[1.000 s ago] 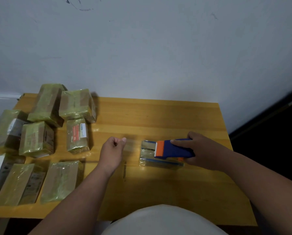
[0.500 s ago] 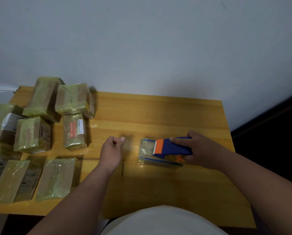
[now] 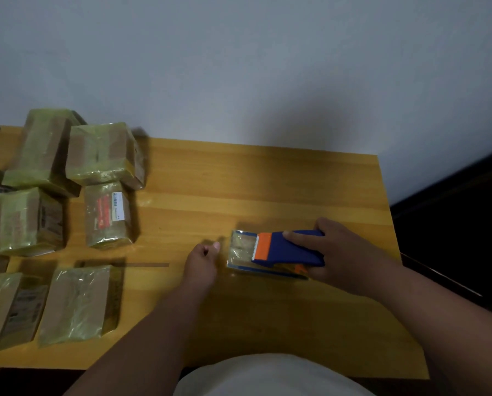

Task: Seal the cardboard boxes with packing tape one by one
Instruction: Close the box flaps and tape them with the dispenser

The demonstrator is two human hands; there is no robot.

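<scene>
- At the far left of the counter [image 3: 267, 178] sits a cluster of cardboard boxes already wrapped in glossy yellowish tape: a tall box [image 3: 42, 150] at the far edge, a squarer box [image 3: 102, 152] just beside it, a labelled box [image 3: 107, 214] nearer, and another wrapped box [image 3: 25, 221] to its left.
- Along the near left edge lie two flatter boxes, one [image 3: 77, 304] with tape shining across it and a second [image 3: 7, 310] cut off by the frame; these too look sealed, so I judge most of the batch done.
- Toward the middle, the left hand [image 3: 200, 262] has its grip curled tight, thumb against fingers. It seems to pinch a clear tape end, yet the tape is too faint to see, so I cannot tell what it has hold of.
- Just right of it, the small box in work [image 3: 243, 250] lies flat on the counter, partly under the dispenser, with tape glinting on its exposed end; this one appears mid-seal.
- The right hand [image 3: 342, 258] wraps its grip round the blue tape dispenser [image 3: 290, 248], whose orange toothed end faces left over the box.
- No unsealed box is in view, so this may be among the last.
- The counter is yellow wood set against a plain pale wall; to the far right the room drops into a dark floor.
</scene>
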